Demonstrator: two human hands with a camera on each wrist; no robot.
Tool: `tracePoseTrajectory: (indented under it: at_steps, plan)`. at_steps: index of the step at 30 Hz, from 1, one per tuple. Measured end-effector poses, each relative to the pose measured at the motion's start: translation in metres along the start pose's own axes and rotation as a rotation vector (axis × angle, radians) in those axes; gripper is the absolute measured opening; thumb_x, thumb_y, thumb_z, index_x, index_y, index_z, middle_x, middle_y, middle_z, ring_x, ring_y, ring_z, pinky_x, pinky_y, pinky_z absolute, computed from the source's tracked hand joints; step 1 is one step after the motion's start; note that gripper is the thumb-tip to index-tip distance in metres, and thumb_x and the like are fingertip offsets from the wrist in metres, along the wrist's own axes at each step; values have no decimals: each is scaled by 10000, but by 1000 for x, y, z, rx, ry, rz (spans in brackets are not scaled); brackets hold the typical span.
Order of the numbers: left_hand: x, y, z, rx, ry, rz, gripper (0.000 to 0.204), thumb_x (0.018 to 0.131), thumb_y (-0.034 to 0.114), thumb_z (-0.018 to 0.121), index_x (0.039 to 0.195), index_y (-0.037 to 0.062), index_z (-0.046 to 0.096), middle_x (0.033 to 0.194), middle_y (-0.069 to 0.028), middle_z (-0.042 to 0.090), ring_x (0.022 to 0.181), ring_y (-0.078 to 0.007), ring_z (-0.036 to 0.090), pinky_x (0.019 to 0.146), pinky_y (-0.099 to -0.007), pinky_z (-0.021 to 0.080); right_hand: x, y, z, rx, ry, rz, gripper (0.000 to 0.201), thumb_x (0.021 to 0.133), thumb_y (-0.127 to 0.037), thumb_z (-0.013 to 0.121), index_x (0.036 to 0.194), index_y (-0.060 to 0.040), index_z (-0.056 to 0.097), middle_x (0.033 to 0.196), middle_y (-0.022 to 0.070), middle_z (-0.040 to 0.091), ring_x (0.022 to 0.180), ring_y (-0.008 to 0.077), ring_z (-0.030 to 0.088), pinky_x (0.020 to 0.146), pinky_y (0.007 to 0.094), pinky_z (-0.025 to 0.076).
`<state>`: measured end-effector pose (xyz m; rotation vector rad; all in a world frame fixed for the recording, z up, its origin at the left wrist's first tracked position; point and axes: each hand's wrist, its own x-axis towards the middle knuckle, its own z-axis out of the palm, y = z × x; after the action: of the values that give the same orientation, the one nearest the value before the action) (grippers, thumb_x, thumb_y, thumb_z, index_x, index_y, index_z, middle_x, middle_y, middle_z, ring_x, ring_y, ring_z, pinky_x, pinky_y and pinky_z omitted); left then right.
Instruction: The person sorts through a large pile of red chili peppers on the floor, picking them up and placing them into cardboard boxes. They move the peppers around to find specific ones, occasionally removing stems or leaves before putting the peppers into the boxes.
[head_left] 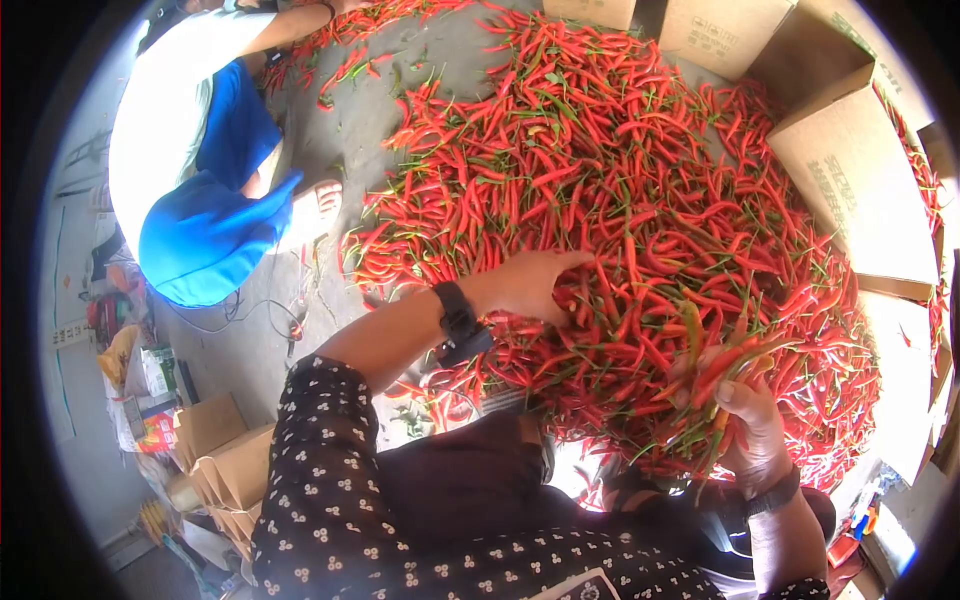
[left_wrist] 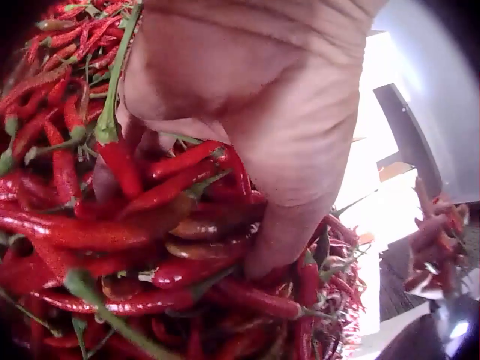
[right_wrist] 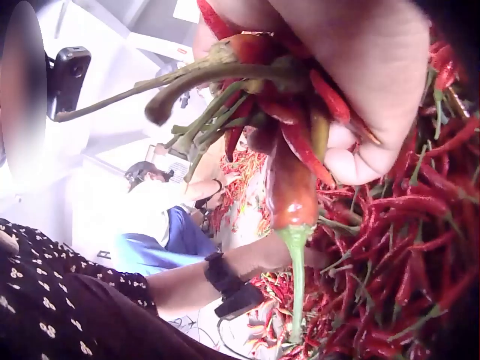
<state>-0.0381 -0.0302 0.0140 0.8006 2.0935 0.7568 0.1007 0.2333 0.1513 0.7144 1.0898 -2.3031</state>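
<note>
Chilies (head_left: pixel 640 250) lie in a big red heap on the grey floor (head_left: pixel 350 130), and most of them have thin green stems. The right hand (head_left: pixel 745 415) is at the near edge of the heap. Its fingers are curled tight around a bunch of chilies (head_left: pixel 725 365), and the stems stick out past the fist. In the right wrist view the bunch (right_wrist: pixel 289 127) is packed in the fist, and one fat chili hangs down with its stem pointing at the floor. The left hand (head_left: pixel 530 285) is on the heap, a little way to the left of the right hand. In the left wrist view its fingers (left_wrist: pixel 281 232) bend down and push in among the chilies, but I cannot tell if they have hold of one. A black band (head_left: pixel 458 322) sits on the left wrist. The sleeve (head_left: pixel 320 470) is dark with small white dots.

Cardboard boxes (head_left: pixel 860 180) stand at the far and right sides of the heap. Another person in a white top and blue trousers (head_left: pixel 200 150) bends over at the far left, next to a few loose chilies. More folded cardboard (head_left: pixel 215 450) lies at the near left.
</note>
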Motion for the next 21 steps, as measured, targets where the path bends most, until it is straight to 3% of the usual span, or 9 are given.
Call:
tracePoseTrajectory:
  at_steps: [2,4,11,13,14,16,17,19,21]
  plan:
    - [-14,11,11,-99,24,57,874,609,247,777,1365,70,376,1139,-144,534,1051,-312,554,919,-385,446,-2,0,-1,-11,12,-21,402,727,-164,686,1069,1,554,1047,170,591,850,220,595,800,358,486]
    - [-34,29,23,-306,-83,20,829,639,250,763,1356,74,388,1155,-144,523,1063,-298,556,924,-369,450,-3,0,-3,-20,23,-38,411,724,-170,686,1071,4,553,1046,172,592,846,221,596,798,359,484]
    - [-66,98,76,-325,-182,220,813,629,219,756,1355,116,405,1231,-167,484,1097,-309,529,919,-376,438,-5,0,3,0,42,-49,425,713,-175,698,1071,4,553,1037,167,596,846,216,592,782,360,479]
    - [-62,108,91,-535,-347,608,658,777,273,712,1335,85,419,1249,-166,444,1096,-301,526,953,-382,425,-7,0,5,-17,61,-53,426,713,-181,701,1068,1,554,1037,164,596,844,214,592,780,358,480]
    - [-60,111,89,-537,-346,611,658,777,273,712,1335,85,419,1249,-166,444,1096,-301,526,953,-382,425,-8,0,5,-21,40,-30,425,715,-186,701,1067,1,553,1038,162,593,842,212,591,774,353,483]
    - [-54,117,81,-356,-594,733,559,792,268,684,1271,69,475,1198,-167,488,1047,-320,543,909,-403,441,-9,0,6,-23,21,-8,425,717,-190,702,1066,0,551,1039,159,591,840,210,590,768,348,486]
    - [-37,123,65,-246,-687,682,485,784,276,669,1189,51,525,1142,-165,536,1025,-328,549,850,-419,453,-10,0,6,-22,30,-21,428,718,-192,703,1067,1,550,1041,159,588,839,209,589,761,344,487]
    - [-22,110,39,-254,-380,428,425,791,305,652,1107,40,552,1069,-151,576,997,-317,561,795,-420,456,-12,0,3,-17,44,-40,430,719,-195,703,1068,3,548,1043,159,586,837,207,588,755,341,487]
    - [-5,80,28,-58,14,286,541,789,350,660,1237,90,503,1208,-205,504,1118,-355,499,875,-449,437,-14,1,-4,-19,40,-64,434,722,-192,700,1072,11,543,1047,167,582,834,207,591,742,344,507]
